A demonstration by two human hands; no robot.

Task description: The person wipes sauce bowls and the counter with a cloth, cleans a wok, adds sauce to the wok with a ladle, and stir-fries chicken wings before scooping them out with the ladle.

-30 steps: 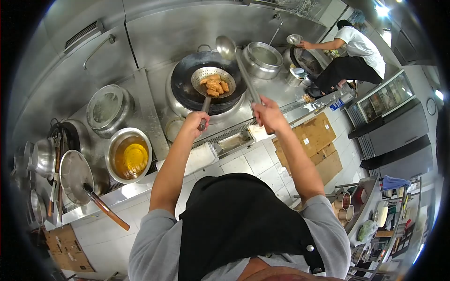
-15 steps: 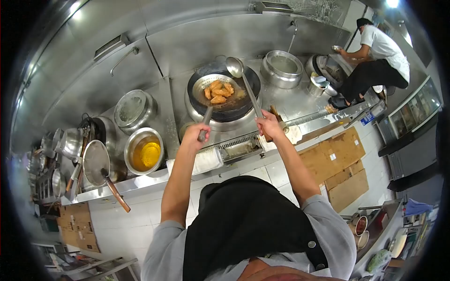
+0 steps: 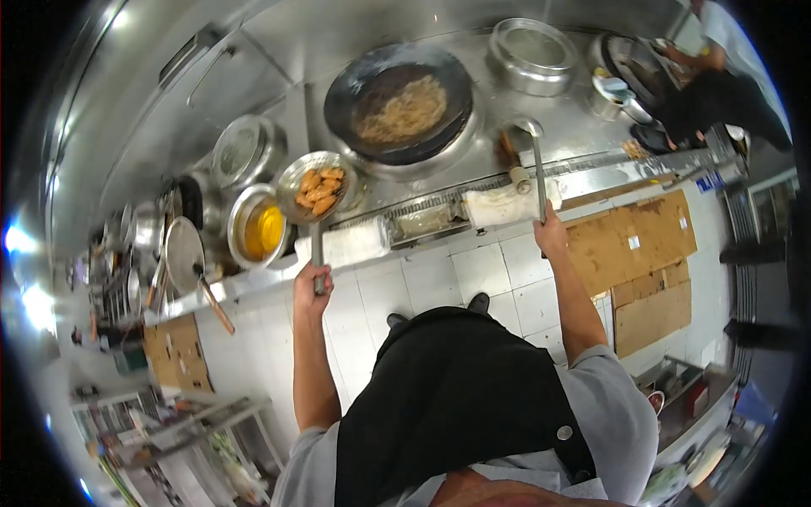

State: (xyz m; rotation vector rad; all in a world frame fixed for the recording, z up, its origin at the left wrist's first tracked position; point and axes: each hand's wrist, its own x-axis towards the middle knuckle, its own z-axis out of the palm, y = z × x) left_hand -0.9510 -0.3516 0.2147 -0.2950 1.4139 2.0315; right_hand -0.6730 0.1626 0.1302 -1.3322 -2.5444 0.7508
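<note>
head: left fingers grip strainer, right fingers ladle.

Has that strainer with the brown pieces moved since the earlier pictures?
Yes: the strainer, over the wok before, is now clear of it, to the picture's left and closer to the person.

The fried pieces are orange-brown, the strainer silvery, the wok black. The oil is golden yellow; the white floor shows a tile grid.

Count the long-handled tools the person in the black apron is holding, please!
2: the strainer with browned food pieces in it, in the left hand, and the ladle, in the right hand.
</note>
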